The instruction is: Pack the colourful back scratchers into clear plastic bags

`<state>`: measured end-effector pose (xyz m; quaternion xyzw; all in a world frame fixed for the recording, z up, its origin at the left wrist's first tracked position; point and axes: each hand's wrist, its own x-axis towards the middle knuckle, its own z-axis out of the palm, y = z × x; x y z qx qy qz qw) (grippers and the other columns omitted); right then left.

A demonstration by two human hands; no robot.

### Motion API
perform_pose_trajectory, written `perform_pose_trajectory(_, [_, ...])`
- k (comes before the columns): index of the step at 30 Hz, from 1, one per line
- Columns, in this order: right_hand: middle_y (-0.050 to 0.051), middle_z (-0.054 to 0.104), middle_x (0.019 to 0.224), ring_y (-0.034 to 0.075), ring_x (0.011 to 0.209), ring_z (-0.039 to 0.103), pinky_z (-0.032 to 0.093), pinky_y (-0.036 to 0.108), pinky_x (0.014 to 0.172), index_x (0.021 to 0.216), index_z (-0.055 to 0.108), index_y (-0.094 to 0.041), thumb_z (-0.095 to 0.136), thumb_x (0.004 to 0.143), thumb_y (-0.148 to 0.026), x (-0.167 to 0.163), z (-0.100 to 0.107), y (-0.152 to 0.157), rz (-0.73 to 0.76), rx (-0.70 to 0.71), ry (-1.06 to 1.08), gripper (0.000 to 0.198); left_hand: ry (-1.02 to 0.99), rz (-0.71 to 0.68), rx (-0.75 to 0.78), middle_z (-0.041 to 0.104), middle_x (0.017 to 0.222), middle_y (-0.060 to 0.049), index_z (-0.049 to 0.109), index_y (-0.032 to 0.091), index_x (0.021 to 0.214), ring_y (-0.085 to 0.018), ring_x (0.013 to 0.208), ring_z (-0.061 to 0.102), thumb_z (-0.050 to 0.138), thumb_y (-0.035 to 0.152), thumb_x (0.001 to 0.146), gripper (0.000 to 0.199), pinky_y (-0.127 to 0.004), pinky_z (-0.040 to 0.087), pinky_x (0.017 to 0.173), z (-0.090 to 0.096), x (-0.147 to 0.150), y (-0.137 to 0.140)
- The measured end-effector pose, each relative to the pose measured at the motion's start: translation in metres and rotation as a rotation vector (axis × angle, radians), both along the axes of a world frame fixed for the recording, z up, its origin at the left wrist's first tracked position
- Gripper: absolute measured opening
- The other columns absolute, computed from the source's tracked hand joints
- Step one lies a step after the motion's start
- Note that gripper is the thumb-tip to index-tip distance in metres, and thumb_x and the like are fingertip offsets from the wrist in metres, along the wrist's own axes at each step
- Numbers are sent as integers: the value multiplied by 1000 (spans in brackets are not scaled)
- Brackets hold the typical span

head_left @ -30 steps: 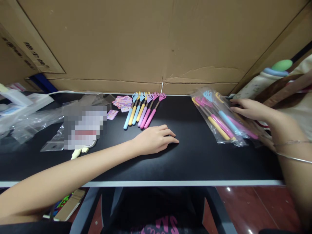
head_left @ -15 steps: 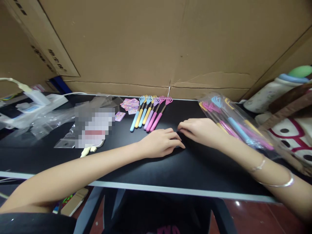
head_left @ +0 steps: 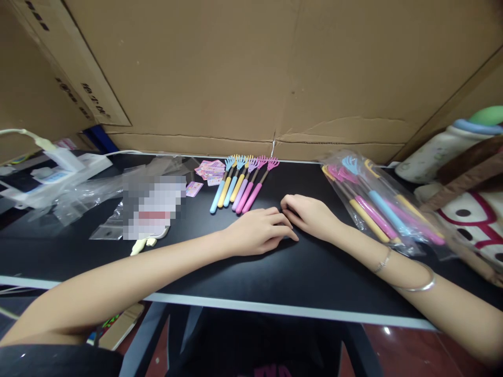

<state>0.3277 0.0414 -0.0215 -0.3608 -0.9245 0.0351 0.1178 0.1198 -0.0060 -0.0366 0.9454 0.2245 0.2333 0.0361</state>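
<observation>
My left hand rests on the black desk, its fingers loosely spread and nothing in them. Close to its fingertips, my right hand lies with its fingers curled together and no object showing in them. Beyond my left hand is a row of back scratchers with claw-shaped heads and blue, yellow, purple and pink handles. Several more scratchers in clear plastic bags lie beyond my right forearm. Small printed cards are piled left of the row.
Clear plastic bags and a phone-like item, blurred out, occupy the desk's left side. A white power strip stands farther left. Cardboard walls the back. A bottle and a cartoon-faced bag are at the right.
My right hand has moved slightly left and toward my left hand, its forearm shifting left off the bagged scratchers' handles. My left hand stays in place.
</observation>
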Motion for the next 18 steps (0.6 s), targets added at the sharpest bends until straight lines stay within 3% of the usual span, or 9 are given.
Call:
perform_pose_trajectory(4, [5,68,86,19,76,60,41,27,68,93,55,-22,43,92,-21,2,1,0,1,-4,-10,11,35,6,37,69,113,-6,70,22,115,-19,104,61,44,16,98,31,-31,51,90,1,1,-1])
perform_pose_trajectory(9, [6,69,89,19,79,62,43,28,70,96,55,-21,42,93,-21,4,1,0,12,-5,-14,13,231,1,181,69,116,-5,64,22,124,-19,105,61,51,18,96,31,-29,50,81,12,-1,-4])
perform_pose_trajectory(13, [6,68,88,20,79,63,43,28,70,96,55,-22,42,93,-22,5,0,1,24,10,-2,13,350,22,268,68,122,-3,68,25,115,-19,107,62,53,24,97,23,-29,48,83,37,-16,-4])
perform_pose_trajectory(18, [6,68,88,19,77,64,43,28,69,96,55,-22,43,93,-21,8,-3,4,49,38,-1,12,284,263,314,69,122,-2,69,28,114,-18,108,62,43,28,102,29,-28,47,87,80,-64,3])
